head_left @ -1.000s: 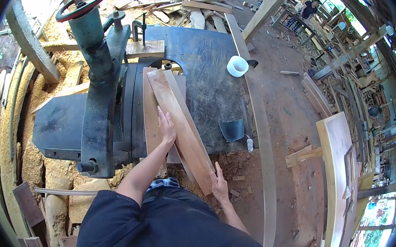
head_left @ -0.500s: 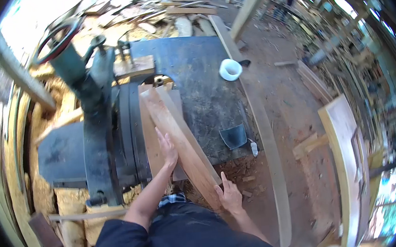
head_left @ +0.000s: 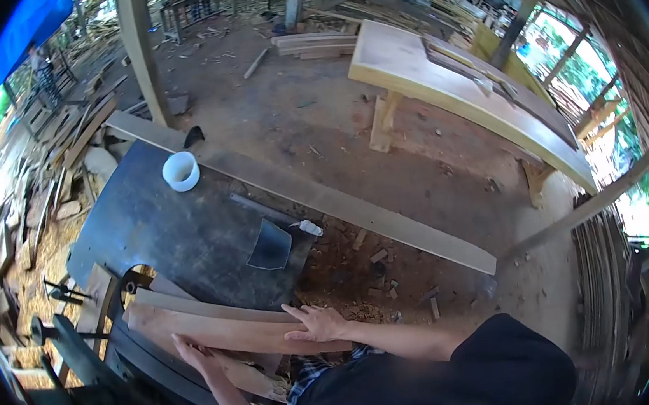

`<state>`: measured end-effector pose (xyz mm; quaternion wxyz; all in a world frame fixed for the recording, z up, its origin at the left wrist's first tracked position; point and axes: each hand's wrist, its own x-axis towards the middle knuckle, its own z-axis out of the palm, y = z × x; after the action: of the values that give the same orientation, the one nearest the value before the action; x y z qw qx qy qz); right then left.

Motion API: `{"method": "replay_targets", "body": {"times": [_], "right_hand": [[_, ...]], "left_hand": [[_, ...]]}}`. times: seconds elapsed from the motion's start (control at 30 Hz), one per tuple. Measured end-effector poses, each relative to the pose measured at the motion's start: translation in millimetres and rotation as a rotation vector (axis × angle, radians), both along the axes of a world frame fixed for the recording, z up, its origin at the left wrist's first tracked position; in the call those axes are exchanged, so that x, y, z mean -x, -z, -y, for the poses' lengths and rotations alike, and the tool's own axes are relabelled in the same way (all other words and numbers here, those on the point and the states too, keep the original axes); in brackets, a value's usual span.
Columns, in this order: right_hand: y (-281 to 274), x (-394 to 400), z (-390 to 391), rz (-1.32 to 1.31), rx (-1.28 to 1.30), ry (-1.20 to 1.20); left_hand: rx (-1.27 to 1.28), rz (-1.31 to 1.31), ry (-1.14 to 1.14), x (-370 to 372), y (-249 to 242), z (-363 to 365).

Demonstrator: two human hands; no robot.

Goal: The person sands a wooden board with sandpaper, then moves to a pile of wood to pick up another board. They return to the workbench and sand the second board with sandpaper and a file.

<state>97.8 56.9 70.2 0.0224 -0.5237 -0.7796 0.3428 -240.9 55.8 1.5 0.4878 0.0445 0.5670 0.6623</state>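
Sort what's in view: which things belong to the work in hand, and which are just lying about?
Apparently in the work:
wooden board, touched by the left hand and right hand
dark machine table

Apparently just lying about:
white cylinder
dark curved sheet
long plank

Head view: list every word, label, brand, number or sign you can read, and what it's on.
None can be read.
Wooden board under the hands: no legible marking.
White plastic cup: no lettering made out.
Small white item at the table's edge: too small to tell whether it bears print.
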Motion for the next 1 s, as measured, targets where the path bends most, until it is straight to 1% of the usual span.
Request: {"method": "replay_targets", "body": {"times": [0.03, 0.07, 0.1, 0.13, 0.2, 0.23, 0.27, 0.37, 0.4, 0.47, 0.53, 0.57, 0.63, 0.7, 0.8, 0.9, 0.97, 1.0], "right_hand": [[2, 0, -2, 0.020, 0.067, 0.004], [4, -2, -5, 0.042, 0.133, 0.004], [7, -1, -6, 0.051, 0.133, 0.015], [11, 0, -6, 0.040, 0.174, 0.022], [15, -1, -7, 0.030, 0.221, 0.044], [15, -2, -8, 0.017, 0.292, 0.032], [16, -2, -7, 0.001, 0.364, 0.024], [18, -5, -5, -0.022, 0.443, 0.082], [25, -6, -6, -0.023, 0.434, 0.106], [44, -10, -8, -0.094, 0.446, 0.076], [45, -13, -18, -0.094, 0.475, 0.083], [48, -14, -22, -0.111, 0.477, 0.065], [43, -16, -31, -0.129, 0.484, 0.058], [38, -18, -42, -0.127, 0.614, 0.002], [49, -19, -43, -0.205, 0.643, 0.026], [55, -16, -43, -0.224, 0.663, 0.037], [51, -15, -41, -0.197, 0.667, 0.071], [50, -16, -41, -0.187, 0.685, 0.083]], "left_hand": [[0.003, 0.004, 0.015, 0, 0, -9], [-0.022, -0.086, -0.081, 0, 0, -21], [-0.049, -0.175, -0.178, -6, -9, -31], [-0.049, -0.164, -0.168, -12, -13, -36], [0.000, -0.274, -0.159, -19, -18, -46], [-0.006, -0.313, -0.129, -16, -10, -49], [-0.005, -0.310, -0.107, -15, -7, -52], [0.013, -0.273, -0.055, -21, -8, -62], [-0.002, -0.285, -0.073, -26, -13, -64], [-0.024, -0.290, -0.071, -28, -9, -69], [0.021, -0.305, -0.089, -26, 0, -70], [0.045, -0.366, -0.096, -27, 2, -69], [0.065, -0.362, -0.090, -35, -12, -69], [0.082, -0.346, -0.080, -36, -16, -70], [0.017, -0.381, -0.073, -31, -2, -69], [0.001, -0.379, -0.074, -25, 0, -73], [-0.015, -0.268, -0.013, -14, 3, -72], [-0.017, -0.455, 0.127, 17, 44, -68]]}}
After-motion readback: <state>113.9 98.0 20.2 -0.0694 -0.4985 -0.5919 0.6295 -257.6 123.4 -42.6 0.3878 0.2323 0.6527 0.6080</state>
